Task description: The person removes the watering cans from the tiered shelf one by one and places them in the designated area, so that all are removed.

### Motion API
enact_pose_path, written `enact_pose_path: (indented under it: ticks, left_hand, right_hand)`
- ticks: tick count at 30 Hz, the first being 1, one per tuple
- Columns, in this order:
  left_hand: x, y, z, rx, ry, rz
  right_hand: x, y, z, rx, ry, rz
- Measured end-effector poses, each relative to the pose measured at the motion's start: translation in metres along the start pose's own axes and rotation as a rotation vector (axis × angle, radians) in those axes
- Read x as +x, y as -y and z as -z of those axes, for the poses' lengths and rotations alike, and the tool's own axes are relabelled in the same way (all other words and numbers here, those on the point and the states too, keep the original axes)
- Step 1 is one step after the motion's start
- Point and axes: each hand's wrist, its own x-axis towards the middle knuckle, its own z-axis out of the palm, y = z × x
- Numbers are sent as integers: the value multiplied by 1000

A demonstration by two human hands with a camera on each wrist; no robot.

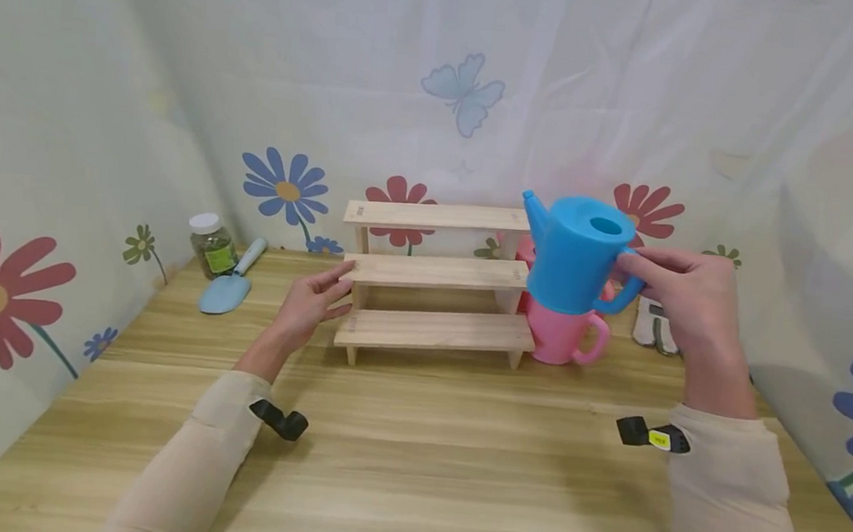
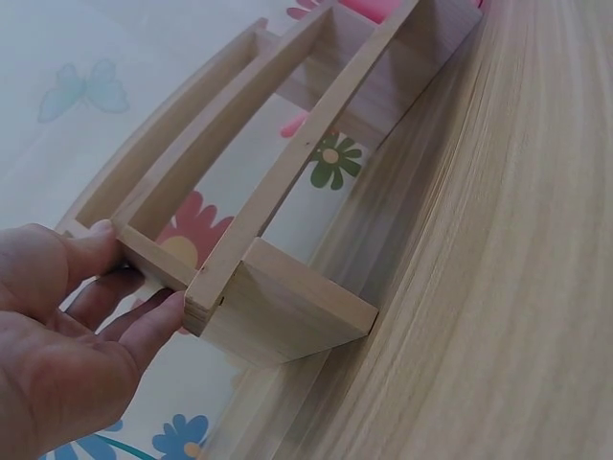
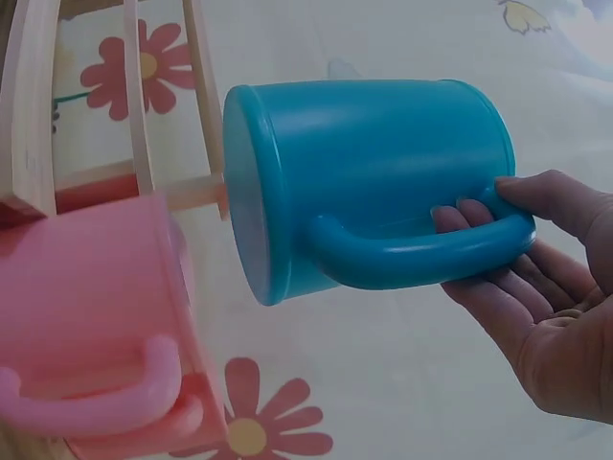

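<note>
My right hand (image 1: 694,300) grips the handle of a blue watering can (image 1: 577,257), its spout toward the left. The can is raised above a pink watering can (image 1: 558,335), whose upper part it hides in the head view. In the right wrist view, fingers curl through the handle and the can's base (image 3: 254,196) faces left. A three-tier wooden stand (image 1: 432,329) stands left of the pink can. My left hand (image 1: 311,303) holds the stand's left end at the middle tier, with thumb and fingers around the side piece (image 2: 153,259) in the left wrist view.
At the back left are a jar with a white lid (image 1: 212,245) and a light blue hand trowel (image 1: 229,284). White gloves (image 1: 651,325) lie partly behind my right hand. A flower-printed curtain (image 1: 470,94) surrounds the wooden table (image 1: 419,457). More pink shows behind the pink can.
</note>
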Motion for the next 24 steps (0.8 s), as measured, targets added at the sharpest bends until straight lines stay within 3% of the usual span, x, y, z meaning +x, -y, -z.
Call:
enact_pose_path:
  ticks: [10,19,24]
  left_hand:
    - [2,0,-2,10,-4,-7]
    - [0,2,-1,11,-2,-12]
    - [-2,1,-1,15,-7,-10]
  right_hand:
    - [10,-27,54,-32,-20,-157]
    - [18,-61,83,-89,15,-170]
    - [22,-75,92,-45,105,-134]
